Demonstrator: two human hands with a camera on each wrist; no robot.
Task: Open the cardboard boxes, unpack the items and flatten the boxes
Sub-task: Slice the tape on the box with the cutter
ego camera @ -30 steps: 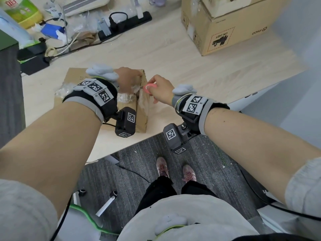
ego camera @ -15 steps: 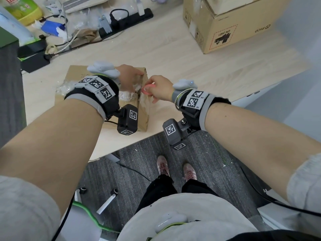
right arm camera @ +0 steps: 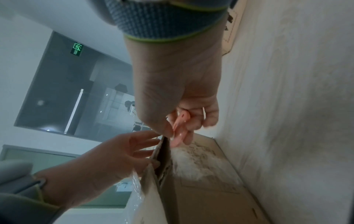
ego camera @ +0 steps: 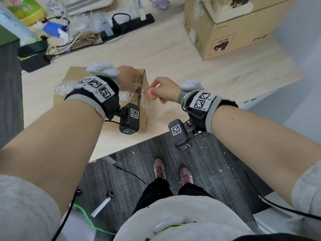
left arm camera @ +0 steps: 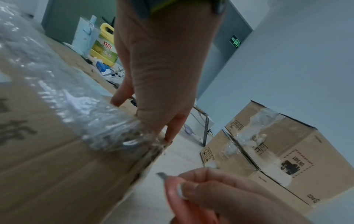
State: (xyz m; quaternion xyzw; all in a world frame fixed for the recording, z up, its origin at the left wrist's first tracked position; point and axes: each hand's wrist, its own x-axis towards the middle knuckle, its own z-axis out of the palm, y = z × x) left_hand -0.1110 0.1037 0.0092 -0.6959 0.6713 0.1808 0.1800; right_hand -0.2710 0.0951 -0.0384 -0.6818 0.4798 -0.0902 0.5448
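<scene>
Lying on the table (ego camera: 182,54), near edge: cardboard box (ego camera: 73,75), taped, unopened; left hand (ego camera: 127,76), fingers spread flat on its top, steadying it; right hand (ego camera: 165,89) pinching pink cutter (ego camera: 151,92), blade (left arm camera: 161,175) just beside the taped edge.

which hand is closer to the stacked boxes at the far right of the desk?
Right. The right hand is beside the small box, on the stacked boxes' side; the left hand rests on it.

Soft even daylight, wrist views blurred — wide-angle warp
</scene>
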